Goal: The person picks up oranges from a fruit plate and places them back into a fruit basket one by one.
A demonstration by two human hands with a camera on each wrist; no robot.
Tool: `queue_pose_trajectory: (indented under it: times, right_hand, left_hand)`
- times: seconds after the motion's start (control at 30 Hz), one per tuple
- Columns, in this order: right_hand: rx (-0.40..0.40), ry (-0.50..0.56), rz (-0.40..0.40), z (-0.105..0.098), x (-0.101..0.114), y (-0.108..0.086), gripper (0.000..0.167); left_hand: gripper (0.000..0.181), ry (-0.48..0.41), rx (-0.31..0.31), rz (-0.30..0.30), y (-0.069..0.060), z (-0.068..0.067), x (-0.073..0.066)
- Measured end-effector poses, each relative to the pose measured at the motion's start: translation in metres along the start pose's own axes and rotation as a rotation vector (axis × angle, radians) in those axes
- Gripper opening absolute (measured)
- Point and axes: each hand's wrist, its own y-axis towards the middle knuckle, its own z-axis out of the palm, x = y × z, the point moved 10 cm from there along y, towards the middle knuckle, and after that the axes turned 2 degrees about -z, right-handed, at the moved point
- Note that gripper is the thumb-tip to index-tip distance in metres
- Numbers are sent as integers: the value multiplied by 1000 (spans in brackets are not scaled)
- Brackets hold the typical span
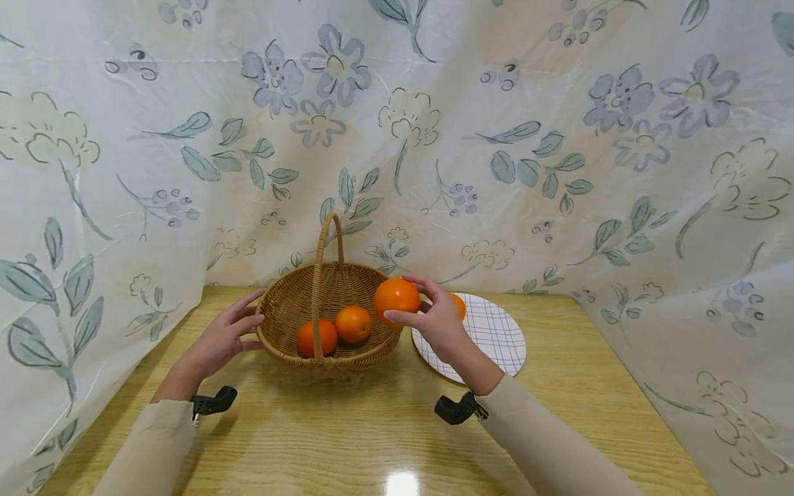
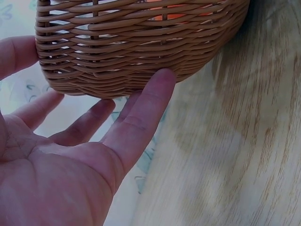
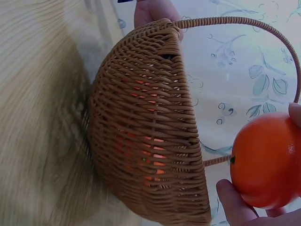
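Note:
A wicker basket (image 1: 288, 303) with a tall handle holds two oranges, one (image 1: 317, 338) left of the other (image 1: 353, 324). My right hand (image 1: 442, 324) grips a third orange (image 1: 396, 296) over the basket's right rim; in the right wrist view that orange (image 3: 265, 160) is beside the wicker wall (image 3: 146, 122), between thumb and fingers. My left hand (image 1: 222, 339) touches the basket's left side with spread fingers; the left wrist view shows the fingertips against the weave (image 2: 122, 52) and the palm (image 2: 56, 179) turned up.
Right of the basket lies a round white plate (image 1: 496, 337) with a blue grid pattern. Another orange (image 1: 459, 306) is on it, partly hidden behind my right hand. A flowered cloth (image 1: 397, 138) hangs behind the wooden table (image 1: 322, 441).

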Motion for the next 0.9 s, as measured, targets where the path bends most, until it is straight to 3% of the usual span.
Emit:
queue_pose_trajectory:
  times: [0.27, 0.9]
  right_hand:
    - [41, 40, -7, 25, 3, 14, 70]
    - [24, 26, 51, 64, 4, 50, 71]
  left_hand:
    - [68, -5, 4, -6, -2, -2, 1]
    - [69, -7, 31, 6, -2, -2, 0]
